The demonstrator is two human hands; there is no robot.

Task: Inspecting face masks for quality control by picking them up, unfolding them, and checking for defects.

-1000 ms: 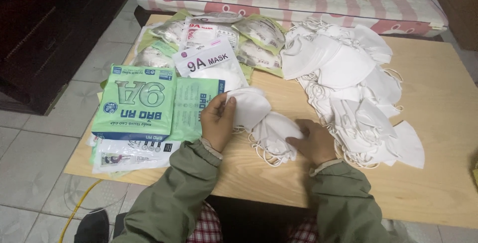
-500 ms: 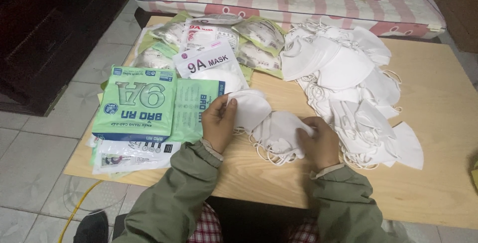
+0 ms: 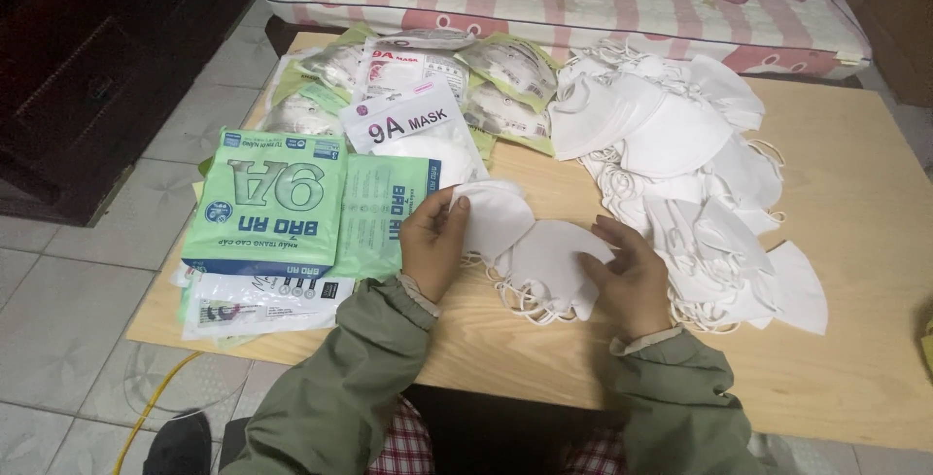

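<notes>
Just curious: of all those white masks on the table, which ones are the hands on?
The small stack of white masks nearest the person, between left hand and right hand, apart from the big pile.

Lighting: dim, cool indoor light falling from above and slightly ahead; overall cast bluish-grey. Shadows: soft and short beneath the left hand and right hand, darker under the near edge of the wooden table. Dark cabinet at upper left is nearly black, detail lost. Glare: mild sheen on plastic mask packets. White masks are bright, folds faint. Sharpness: centre fairly crisp, slight softness and grain throughout; mild wide-angle bending toward the corners.
</notes>
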